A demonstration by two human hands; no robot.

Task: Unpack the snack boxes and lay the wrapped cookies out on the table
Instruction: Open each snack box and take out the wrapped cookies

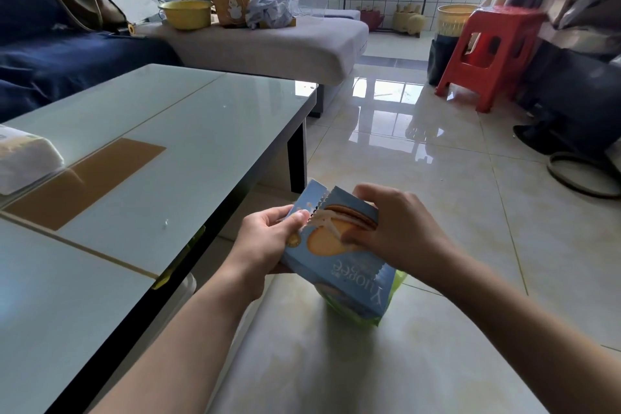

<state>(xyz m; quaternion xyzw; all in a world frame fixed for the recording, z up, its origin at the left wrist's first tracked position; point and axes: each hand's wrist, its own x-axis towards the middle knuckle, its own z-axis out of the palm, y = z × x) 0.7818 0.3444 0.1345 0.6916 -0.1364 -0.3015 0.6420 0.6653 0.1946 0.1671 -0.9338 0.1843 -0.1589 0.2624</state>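
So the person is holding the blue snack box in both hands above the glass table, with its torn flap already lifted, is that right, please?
Not quite. The head view shows the blue snack box held in the left hand and the right hand with its torn flap lifted, but beside the glass table, out over the tiled floor, not above the tabletop.

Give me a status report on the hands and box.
Left hand and right hand grip blue cardboard snack box. Perforated flap torn open. Nothing obstructing.
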